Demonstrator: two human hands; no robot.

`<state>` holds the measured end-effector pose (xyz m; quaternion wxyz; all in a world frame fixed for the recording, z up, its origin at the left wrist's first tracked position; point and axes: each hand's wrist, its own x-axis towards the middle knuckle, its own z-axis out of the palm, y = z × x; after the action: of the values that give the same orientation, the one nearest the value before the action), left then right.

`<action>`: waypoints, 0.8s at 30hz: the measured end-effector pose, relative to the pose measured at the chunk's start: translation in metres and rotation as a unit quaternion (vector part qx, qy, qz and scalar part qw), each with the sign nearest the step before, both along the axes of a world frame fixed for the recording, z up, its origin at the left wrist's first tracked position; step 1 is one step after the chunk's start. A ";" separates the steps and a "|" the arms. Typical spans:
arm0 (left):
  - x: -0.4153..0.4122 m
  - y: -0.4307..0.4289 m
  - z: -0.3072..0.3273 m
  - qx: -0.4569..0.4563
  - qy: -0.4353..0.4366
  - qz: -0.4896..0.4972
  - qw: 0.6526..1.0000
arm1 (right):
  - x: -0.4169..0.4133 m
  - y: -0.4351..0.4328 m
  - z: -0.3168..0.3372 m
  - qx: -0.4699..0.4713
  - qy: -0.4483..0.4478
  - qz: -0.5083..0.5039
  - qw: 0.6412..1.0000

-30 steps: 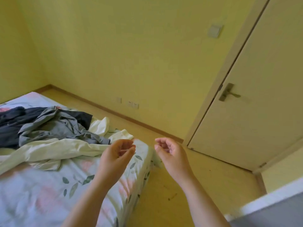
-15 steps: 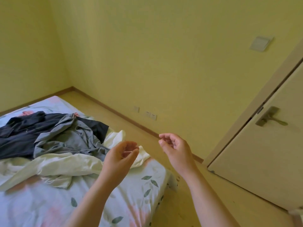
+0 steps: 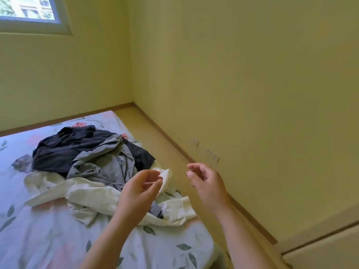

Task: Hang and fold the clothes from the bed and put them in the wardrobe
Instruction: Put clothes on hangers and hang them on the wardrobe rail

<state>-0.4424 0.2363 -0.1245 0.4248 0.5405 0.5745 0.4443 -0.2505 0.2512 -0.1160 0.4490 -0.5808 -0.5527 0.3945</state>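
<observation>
left hand (image 3: 139, 189), right hand (image 3: 207, 184), loosely curled, apparently empty, clothes (image 3: 101, 166) on bed (image 3: 38, 241)

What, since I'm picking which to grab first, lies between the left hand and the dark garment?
In the head view, the crumpled grey garment lies between left hand and dark garment.

Lower left of your frame: the bed (image 3: 48, 239), covered by a pale leaf-printed sheet. On it, at centre left, you see a heap: a cream garment (image 3: 91, 195) nearest you, a dark navy garment (image 3: 64, 150) behind it, and a grey garment (image 3: 108, 167) draped over both. A small grey cloth (image 3: 21, 162) lies at the heap's left edge.
</observation>
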 end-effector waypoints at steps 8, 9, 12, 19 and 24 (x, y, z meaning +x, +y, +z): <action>0.075 0.068 -0.017 -0.024 0.009 0.113 0.993 | 0.067 0.109 -0.005 -0.032 -0.005 0.092 0.995; 0.088 0.077 -0.017 -0.027 0.008 0.129 0.991 | 0.078 0.123 -0.004 -0.039 -0.006 0.105 0.994; 0.127 0.105 -0.009 -0.029 0.008 0.177 0.984 | 0.111 0.166 0.001 -0.042 -0.013 0.144 0.989; 0.187 0.151 0.009 -0.019 0.006 0.220 0.975 | 0.163 0.238 0.011 -0.026 -0.016 0.194 0.981; 0.195 0.146 0.003 -0.017 0.014 0.230 0.973 | 0.174 0.233 -0.001 -0.017 -0.006 0.195 0.981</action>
<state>-0.2475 0.3819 -0.1212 0.3118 0.3929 0.6967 0.5128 -0.0760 0.4841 -0.1166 0.3497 -0.4719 -0.6513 0.4804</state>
